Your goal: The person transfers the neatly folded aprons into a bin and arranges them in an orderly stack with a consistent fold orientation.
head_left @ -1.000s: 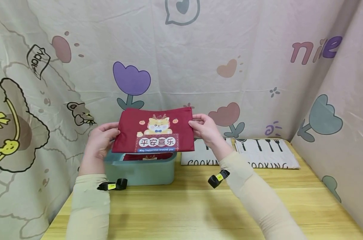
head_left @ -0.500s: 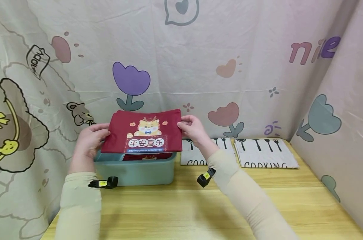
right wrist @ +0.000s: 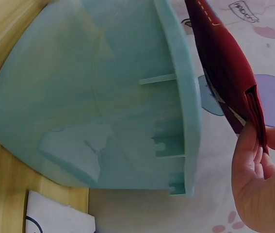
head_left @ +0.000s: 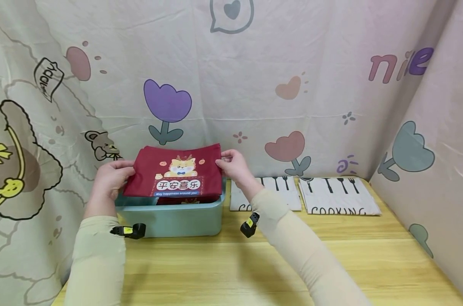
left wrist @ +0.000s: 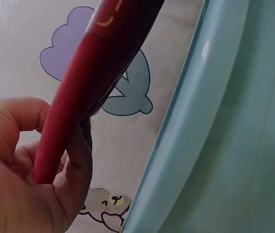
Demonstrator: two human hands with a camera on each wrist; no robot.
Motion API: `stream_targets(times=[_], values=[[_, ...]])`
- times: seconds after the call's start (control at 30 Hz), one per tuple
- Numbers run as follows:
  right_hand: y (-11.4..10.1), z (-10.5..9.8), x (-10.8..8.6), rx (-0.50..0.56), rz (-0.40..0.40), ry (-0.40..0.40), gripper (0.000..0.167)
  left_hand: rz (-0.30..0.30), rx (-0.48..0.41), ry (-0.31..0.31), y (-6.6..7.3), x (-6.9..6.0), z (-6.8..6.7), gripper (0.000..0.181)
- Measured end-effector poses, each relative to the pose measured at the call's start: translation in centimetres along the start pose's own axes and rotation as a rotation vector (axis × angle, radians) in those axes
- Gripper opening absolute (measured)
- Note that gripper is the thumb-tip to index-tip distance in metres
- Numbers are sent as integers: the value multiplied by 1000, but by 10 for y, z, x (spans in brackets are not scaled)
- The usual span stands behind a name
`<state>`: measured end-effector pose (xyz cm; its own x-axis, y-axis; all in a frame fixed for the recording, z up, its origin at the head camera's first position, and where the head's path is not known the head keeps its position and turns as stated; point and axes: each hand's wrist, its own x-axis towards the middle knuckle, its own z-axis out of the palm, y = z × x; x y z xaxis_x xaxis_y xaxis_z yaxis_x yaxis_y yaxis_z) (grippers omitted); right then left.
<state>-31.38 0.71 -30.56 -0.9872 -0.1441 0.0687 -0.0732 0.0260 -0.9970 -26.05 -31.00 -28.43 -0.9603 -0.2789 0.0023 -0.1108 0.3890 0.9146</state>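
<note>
A folded red cloth (head_left: 139, 170) with a printed cartoon animal is held flat between both hands, above a light blue-green bin (head_left: 178, 221). My left hand (head_left: 111, 180) pinches its left edge; in the left wrist view the fingers of the left hand (left wrist: 30, 165) curl round the red cloth (left wrist: 74, 87). At the right edge, my right hand (head_left: 237, 170) pinches the cloth, and the right wrist view shows the layered corner of the cloth (right wrist: 234, 68) between thumb and fingers of the right hand (right wrist: 263, 179). Another red cloth (head_left: 166, 201) lies inside the bin, partly hidden.
Two folded white cloths with cutlery prints, one (head_left: 289, 197) beside the bin and one (head_left: 340, 197) farther right, lie on the wooden table (head_left: 216, 272). A patterned curtain (head_left: 231, 76) stands behind and at both sides.
Both hands have moved left with the red cloth, which is also slightly lower. The bin and white cloths have stayed where they were, and more of the nearer white cloth shows.
</note>
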Motion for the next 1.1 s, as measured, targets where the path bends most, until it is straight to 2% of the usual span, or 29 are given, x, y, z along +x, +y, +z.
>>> stream_targets(times=[0.23,0.4,0.47,0.53,0.67,0.73,0.9,1.1], values=[[6,7,4,-60,-8,16,27,-30,75,59,-3,5,3,48],[6,12,4,-117,-13,13,25,-35,113,78,-2,5,3,47],[5,11,3,-184,-18,6,27,-33,140,76,-1,4,2,47],[4,10,1,-319,-45,13,31,-24,186,69,1,2,0,47],[1,3,-2,-616,-162,65,36,43,376,62,3,-2,-4,48],[0,-2,-3,-692,-219,85,37,67,447,63,3,-5,-5,50],[2,-12,-7,-737,-312,41,35,116,484,58,2,-12,-4,51],[5,-26,-17,-802,-430,-12,36,259,557,55,2,-21,4,49]])
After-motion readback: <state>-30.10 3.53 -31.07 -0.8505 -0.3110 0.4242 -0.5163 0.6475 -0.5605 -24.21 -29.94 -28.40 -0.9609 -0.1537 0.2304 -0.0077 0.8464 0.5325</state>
